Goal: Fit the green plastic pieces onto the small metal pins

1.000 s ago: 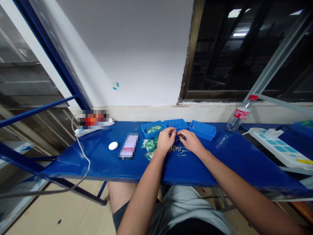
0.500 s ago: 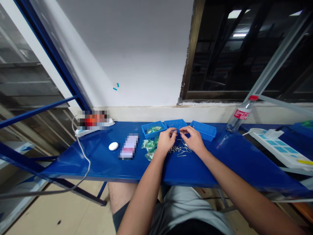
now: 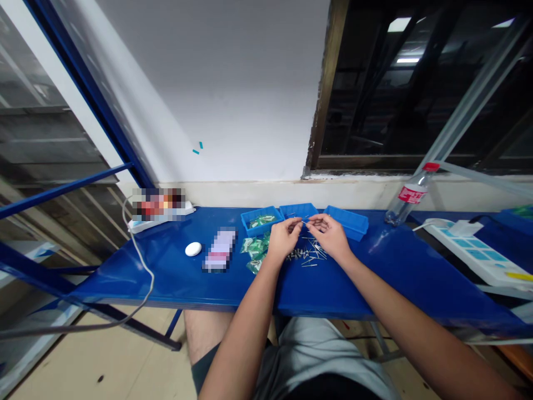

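Observation:
My left hand (image 3: 285,238) is closed in a pinch above the table, beside the green packets. Facing it, my right hand (image 3: 328,234) pinches too. A thin metal pin (image 3: 305,223) spans the small gap between both hands' fingertips; its ends are hidden by the fingers. Under and between the hands lies a loose pile of thin silver pins (image 3: 313,253), with small dark-and-silver pieces (image 3: 295,255) at its left. Several clear packets with green print (image 3: 255,248) lie partly behind my left wrist.
Three blue bins stand behind the hands: a left one (image 3: 262,228) holding green packets, a middle one (image 3: 298,210) and a right one (image 3: 353,227). A white oval object (image 3: 193,249), blurred phone-like item (image 3: 220,249), bottle (image 3: 410,197) and power strip (image 3: 474,250) are on the blue table (image 3: 166,283).
My fingertips have shifted slightly, and the thin pin between them now shows more clearly. My right hand's fingers are drawn a little closer together. Everything on the table stays put.

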### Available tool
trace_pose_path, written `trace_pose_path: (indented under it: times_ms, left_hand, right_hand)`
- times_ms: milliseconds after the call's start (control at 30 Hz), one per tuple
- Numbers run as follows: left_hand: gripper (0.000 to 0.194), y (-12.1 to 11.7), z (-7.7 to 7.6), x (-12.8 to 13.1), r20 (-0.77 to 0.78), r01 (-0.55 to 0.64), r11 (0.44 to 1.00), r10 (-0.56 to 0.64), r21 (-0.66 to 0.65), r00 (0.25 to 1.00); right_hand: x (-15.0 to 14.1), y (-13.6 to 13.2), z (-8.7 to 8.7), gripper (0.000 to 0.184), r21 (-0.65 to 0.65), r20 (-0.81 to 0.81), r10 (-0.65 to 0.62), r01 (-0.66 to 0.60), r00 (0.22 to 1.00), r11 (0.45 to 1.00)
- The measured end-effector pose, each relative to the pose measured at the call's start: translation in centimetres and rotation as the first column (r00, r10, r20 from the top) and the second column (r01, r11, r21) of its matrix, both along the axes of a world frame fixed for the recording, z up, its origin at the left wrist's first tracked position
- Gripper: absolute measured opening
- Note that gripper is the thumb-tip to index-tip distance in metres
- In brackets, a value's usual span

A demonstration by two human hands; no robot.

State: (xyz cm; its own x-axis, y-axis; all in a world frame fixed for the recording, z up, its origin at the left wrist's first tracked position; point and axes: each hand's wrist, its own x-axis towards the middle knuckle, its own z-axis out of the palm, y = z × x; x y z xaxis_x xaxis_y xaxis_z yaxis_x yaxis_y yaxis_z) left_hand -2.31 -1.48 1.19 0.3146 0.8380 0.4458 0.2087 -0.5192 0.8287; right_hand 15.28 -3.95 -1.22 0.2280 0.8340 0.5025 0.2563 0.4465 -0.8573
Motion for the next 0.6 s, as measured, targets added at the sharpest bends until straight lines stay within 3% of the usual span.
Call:
trace_pose_path:
  times_ms: [133,233,367,600]
  left_hand:
    - [0.027,-0.15,0.12,0.05,0.041,0.030,1.000,-0.030,0.004,0.999]
    - [0.033,-0.27,0.22,0.05,0.052,0.053,0.999,-0.054,0.009,0.997]
    - [0.033,-0.24,0.20,-0.03,-0.008,-0.004,0.999,0.005,0.039,1.000]
    - [0.041,-0.14,-0.14,-0.04,-0.120,-0.006,1.000,0.009,0.030,0.993]
  right_hand:
    - [-0.07,-0.06,-0.06,0.028,-0.011,0.091,-0.008,0.009,0.996,1.000]
    - [-0.11,-0.23,0.04,0.036,-0.011,0.204,-0.002,0.004,0.979,1.000]
    - [-0.03,-0.45,0.27,0.043,0.027,0.318,-0.023,0.015,0.948,1.000]
    - [0.02,-0.40,0.23,0.024,0.015,0.253,-0.061,0.059,0.965,0.998]
